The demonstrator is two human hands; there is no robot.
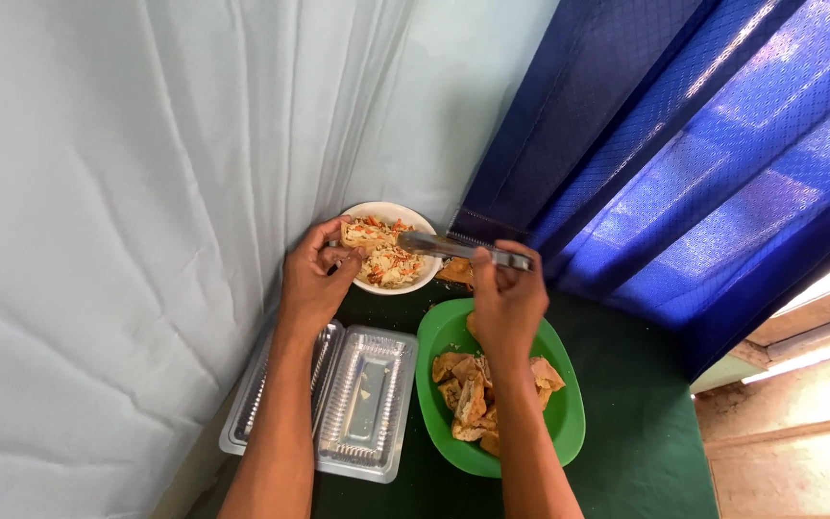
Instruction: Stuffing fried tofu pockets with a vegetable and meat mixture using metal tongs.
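Note:
My left hand (314,277) grips the near rim of a white bowl (417,277) filled with shredded vegetable salad (384,256). My right hand (507,298) is closed on metal tongs (453,248), whose tips reach into the salad. Below my right hand sits a green oval dish (432,370) holding several fried golden-brown pieces (468,399). An open clear plastic clamshell box (362,399) lies under my left forearm, to the left of the green dish.
Everything rests on a dark green tabletop (636,423). A pale curtain (127,192) hangs on the left and a blue curtain (684,144) on the right, both close behind the bowl. One fried piece (455,273) lies beside the white bowl.

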